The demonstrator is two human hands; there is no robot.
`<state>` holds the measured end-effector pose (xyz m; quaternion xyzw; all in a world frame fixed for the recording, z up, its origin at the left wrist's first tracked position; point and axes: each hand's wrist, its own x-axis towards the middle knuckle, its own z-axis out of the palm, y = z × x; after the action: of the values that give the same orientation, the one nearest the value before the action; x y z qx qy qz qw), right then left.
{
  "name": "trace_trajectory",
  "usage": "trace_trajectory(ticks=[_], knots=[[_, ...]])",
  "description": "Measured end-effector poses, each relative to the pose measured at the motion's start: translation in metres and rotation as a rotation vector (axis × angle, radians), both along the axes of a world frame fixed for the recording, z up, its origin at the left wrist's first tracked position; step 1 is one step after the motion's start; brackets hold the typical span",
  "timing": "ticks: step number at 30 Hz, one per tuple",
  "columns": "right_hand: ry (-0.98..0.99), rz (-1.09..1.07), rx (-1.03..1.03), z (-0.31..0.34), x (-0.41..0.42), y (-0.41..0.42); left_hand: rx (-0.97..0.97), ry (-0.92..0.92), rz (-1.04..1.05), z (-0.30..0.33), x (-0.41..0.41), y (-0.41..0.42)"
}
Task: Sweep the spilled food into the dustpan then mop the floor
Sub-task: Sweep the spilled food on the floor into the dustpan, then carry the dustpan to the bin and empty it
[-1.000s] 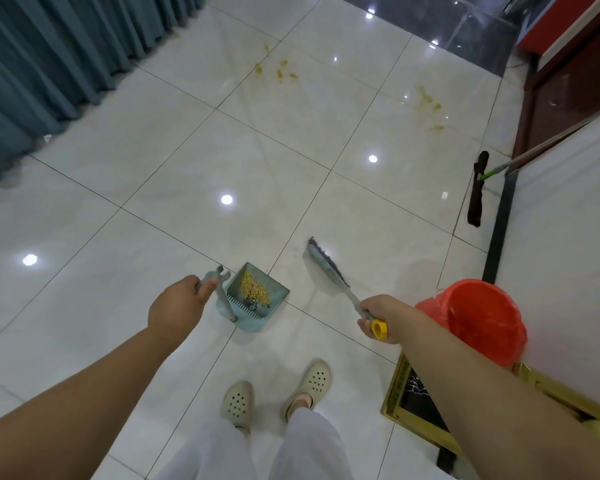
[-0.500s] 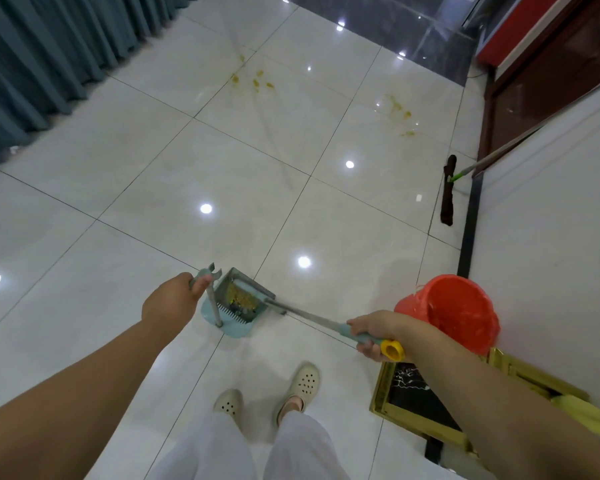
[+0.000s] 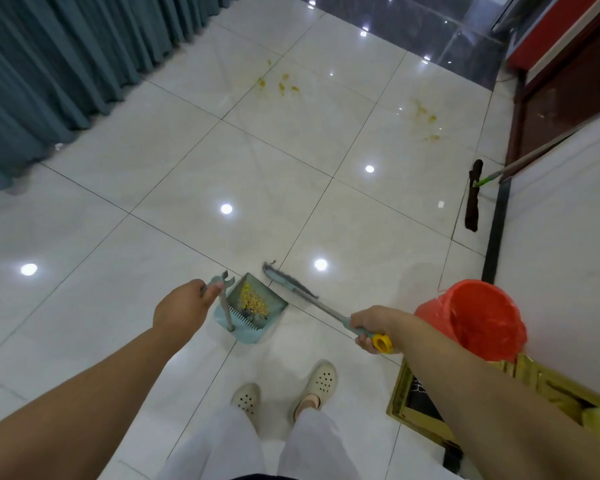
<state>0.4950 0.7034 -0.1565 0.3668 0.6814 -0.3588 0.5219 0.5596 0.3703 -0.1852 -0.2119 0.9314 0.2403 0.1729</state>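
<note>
A light blue dustpan (image 3: 253, 325) stands on the white tiled floor just ahead of my feet, with yellow food bits (image 3: 253, 301) lying in it. My left hand (image 3: 184, 308) grips the top of its upright handle. My right hand (image 3: 369, 325) holds a broom (image 3: 291, 284) by its grey handle near the yellow end cap. The broom head rests on the floor just right of the dustpan. Two patches of yellow food stains (image 3: 279, 84) (image 3: 426, 119) mark the tiles farther away. A mop (image 3: 473, 195) with a dark head leans against the right wall.
A red bucket (image 3: 478, 318) stands at my right beside the white wall. A gold-framed object (image 3: 409, 393) lies on the floor below it. Teal curtains (image 3: 66, 64) hang along the left. A dark wooden cabinet (image 3: 568, 98) stands at the far right.
The broom head, which was inside the dustpan half a second ago, has swung out to the right of it. The dustpan stayed in my left hand.
</note>
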Motion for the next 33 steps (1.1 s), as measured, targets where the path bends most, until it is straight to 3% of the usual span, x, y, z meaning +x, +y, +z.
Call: trace_trajectory(ticks=[5, 17, 24, 33], knots=[[-0.034, -0.033, -0.066, 0.013, 0.007, 0.005, 0.035, -0.034, -0.011, 0.0, 0.005, -0.003], [0.033, -0.201, -0.068, 0.042, 0.032, 0.014, 0.606, -0.284, 0.273, 0.031, 0.004, -0.005], [0.07, -0.327, -0.069, 0.041, 0.054, 0.027, 0.566, -0.082, 0.253, 0.027, 0.013, 0.011], [0.145, -0.658, -0.193, 0.038, 0.042, 0.04, 0.492, -0.051, 0.109, 0.041, -0.05, 0.058]])
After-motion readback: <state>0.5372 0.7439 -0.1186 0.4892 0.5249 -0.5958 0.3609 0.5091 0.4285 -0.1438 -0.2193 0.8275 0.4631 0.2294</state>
